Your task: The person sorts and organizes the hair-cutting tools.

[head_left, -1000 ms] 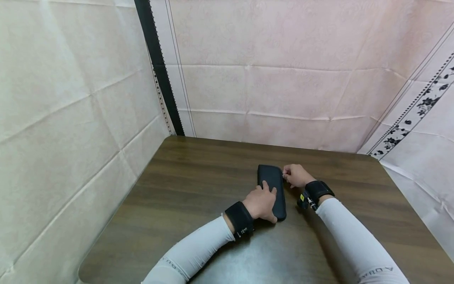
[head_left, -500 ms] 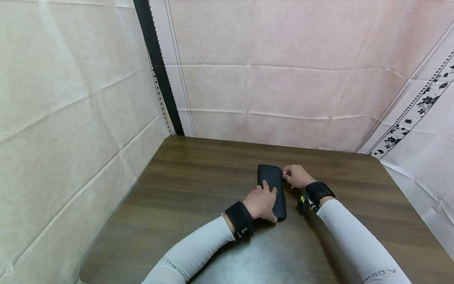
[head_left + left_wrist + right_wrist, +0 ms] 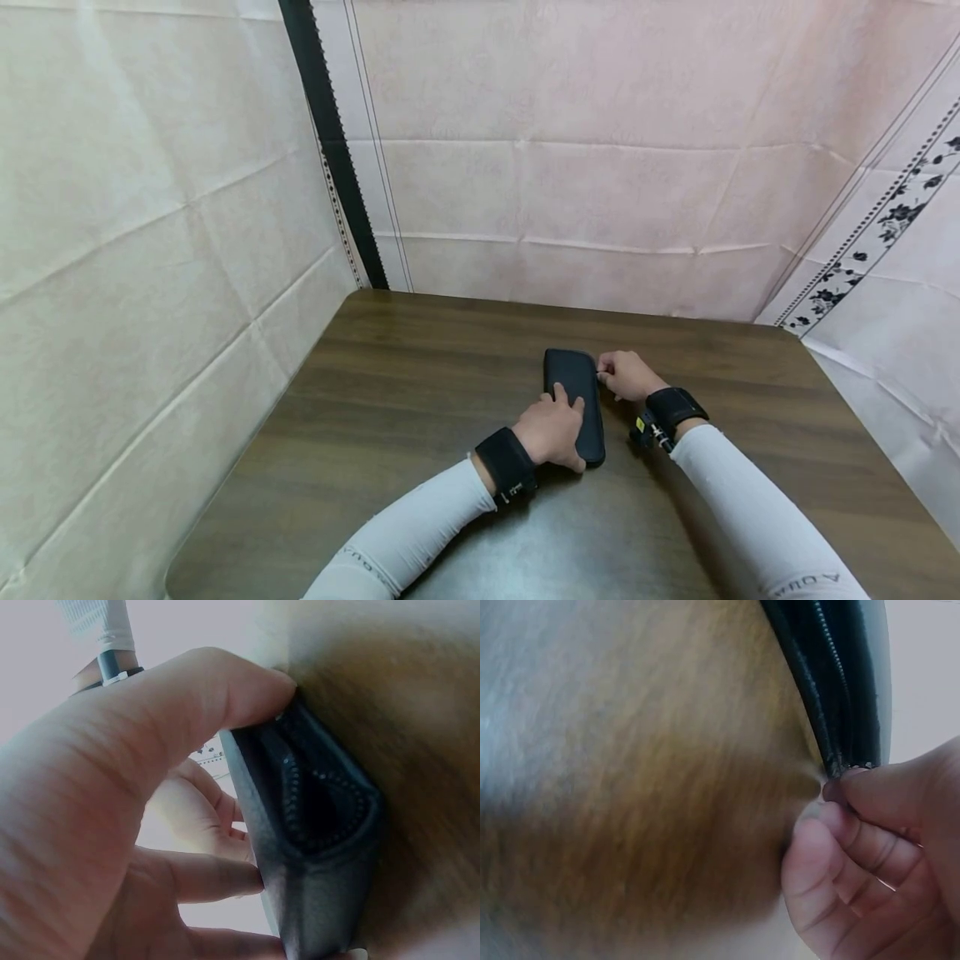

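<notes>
A slim black zip case (image 3: 572,367) lies flat on the brown table, long side pointing away from me. My left hand (image 3: 551,429) holds its near part, fingers spread over the top and thumb at the near end. In the left wrist view, the zipper teeth (image 3: 294,799) stand parted at that end, leaving a dark gap. My right hand (image 3: 632,375) is at the far right edge of the case. Its thumb and index finger pinch the zipper pull, mostly hidden by the fingertips (image 3: 847,787). Along the side behind them, the zipper (image 3: 831,645) runs as one closed line.
The wood-grain table (image 3: 420,375) has rounded corners. Pale creased cloth hangs behind it (image 3: 600,192) and along its left side (image 3: 150,292). Both wrists wear black bands, and a small camera (image 3: 647,427) sits under the right one.
</notes>
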Tool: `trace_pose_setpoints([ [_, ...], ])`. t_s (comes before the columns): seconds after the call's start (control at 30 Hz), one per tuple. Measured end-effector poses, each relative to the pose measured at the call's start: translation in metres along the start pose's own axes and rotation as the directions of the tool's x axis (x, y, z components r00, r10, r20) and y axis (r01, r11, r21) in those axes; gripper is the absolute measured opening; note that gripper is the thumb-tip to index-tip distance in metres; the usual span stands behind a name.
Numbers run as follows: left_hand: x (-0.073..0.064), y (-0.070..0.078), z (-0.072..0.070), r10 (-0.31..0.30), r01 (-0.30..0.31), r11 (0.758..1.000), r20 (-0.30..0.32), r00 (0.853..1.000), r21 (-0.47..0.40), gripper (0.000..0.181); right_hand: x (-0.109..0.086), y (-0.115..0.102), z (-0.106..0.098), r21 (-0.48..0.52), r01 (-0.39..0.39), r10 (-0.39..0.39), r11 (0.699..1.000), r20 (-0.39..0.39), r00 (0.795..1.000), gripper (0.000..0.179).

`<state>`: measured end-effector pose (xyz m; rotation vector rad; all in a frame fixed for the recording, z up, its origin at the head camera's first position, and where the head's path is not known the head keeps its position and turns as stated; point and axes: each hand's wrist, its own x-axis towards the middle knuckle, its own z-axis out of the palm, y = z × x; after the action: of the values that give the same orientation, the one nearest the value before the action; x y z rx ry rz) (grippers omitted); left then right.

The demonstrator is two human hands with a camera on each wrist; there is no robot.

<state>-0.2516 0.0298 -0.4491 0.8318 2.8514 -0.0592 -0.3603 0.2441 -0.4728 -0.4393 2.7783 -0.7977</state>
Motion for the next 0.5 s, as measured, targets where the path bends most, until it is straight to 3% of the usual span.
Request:
trace_pose_setpoints([
  [0.5,0.0019,0.0009,0.0021,-0.012,0.012,1.0,0.005,1.0,-0.016,0.101,-0.0056,-0.0024,0.0018,-0.01,0.03,-0.03,0.999,-0.03,0.999,0.016],
])
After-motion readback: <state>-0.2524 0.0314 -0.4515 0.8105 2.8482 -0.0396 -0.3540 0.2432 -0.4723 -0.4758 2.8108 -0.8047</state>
